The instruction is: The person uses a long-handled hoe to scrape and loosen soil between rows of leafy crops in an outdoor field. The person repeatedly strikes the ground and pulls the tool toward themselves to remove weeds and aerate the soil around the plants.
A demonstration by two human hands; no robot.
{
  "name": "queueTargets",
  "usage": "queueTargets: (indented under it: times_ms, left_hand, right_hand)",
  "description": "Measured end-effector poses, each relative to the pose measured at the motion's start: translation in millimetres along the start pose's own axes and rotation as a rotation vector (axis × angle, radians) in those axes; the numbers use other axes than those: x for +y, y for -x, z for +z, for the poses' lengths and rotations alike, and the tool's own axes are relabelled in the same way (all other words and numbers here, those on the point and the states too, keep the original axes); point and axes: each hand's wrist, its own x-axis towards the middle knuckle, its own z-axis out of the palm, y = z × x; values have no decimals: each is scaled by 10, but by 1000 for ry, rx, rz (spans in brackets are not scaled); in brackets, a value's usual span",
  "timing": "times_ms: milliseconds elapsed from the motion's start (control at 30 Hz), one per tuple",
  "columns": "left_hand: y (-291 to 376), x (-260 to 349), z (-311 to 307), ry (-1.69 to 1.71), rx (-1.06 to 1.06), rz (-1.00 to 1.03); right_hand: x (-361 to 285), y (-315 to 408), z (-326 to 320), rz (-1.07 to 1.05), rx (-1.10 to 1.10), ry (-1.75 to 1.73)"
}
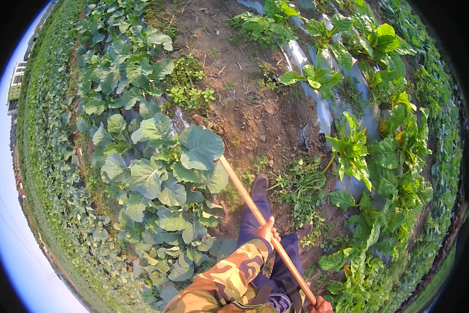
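My left hand (268, 231) is wrapped around the middle of a long wooden tool handle (245, 193). Lower down, close to the bottom edge of the view, my right hand (321, 305) grips the same handle near its end. The handle slants up and to the left, passing under a broad blue-green brassica leaf (201, 146). Beyond that leaf a brownish end of the tool (198, 120) shows near the soil; its head is mostly hidden, so its kind cannot be told. Loose reddish-brown soil (254, 121) lies in the furrow before me.
Leafy brassica plants (148, 176) crowd the left side. Chard-like plants (387, 156) grow through silvery plastic mulch (324, 113) at right. Low weeds (301, 184) lie by my shoe (260, 186). A small weedy clump (187, 84) stands at the furrow's left edge.
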Motion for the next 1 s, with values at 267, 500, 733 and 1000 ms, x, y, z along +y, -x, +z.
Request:
queueTargets:
  times_ms: [267,500,733,1000]
  left_hand:
    - [135,-140,6,32,-65,-84]
    - [-44,432,-15,78,-90,68]
    - [234,-250,88,-126,-86,-210]
    - [113,21,810,-260,-237,-38]
  right_hand:
    - [249,30,156,158,-27,130]
    - [-83,167,-107,165,-114,-40]
    - [446,610,45,482,-203,132]
    - [103,203,41,319,-57,-129]
